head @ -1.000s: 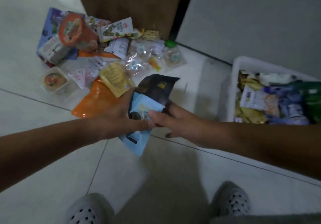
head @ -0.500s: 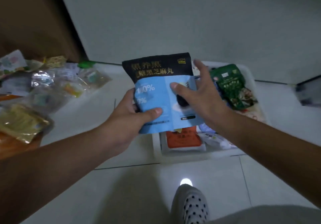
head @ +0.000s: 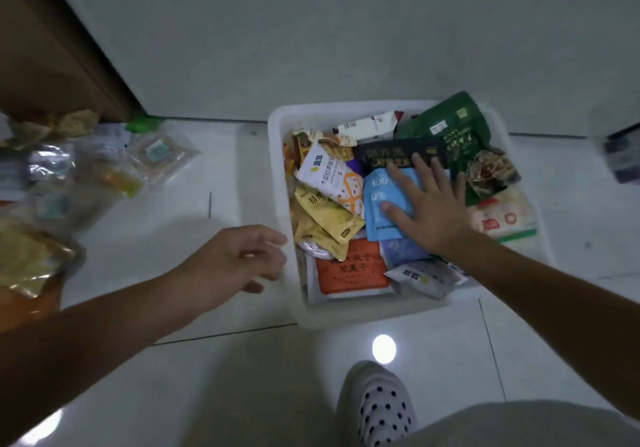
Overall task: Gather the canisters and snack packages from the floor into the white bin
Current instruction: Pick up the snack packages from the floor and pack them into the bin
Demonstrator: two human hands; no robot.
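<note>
Polka-dot slipper at 6 o'clock on tiled floor. Left hand at 8 o'clock: fingers loosely curled, holding nothing, just beside left wall of white bin. Right hand at 3 o'clock: fingers spread flat, pressing blue-and-black snack pouch onto heap inside bin. Orange packet at bin's near edge, yellow packets along its left side, green bag at far right corner. Loose snack packages on floor at 9 o'clock, well apart from bin. Brown door at 10 o'clock.
</note>
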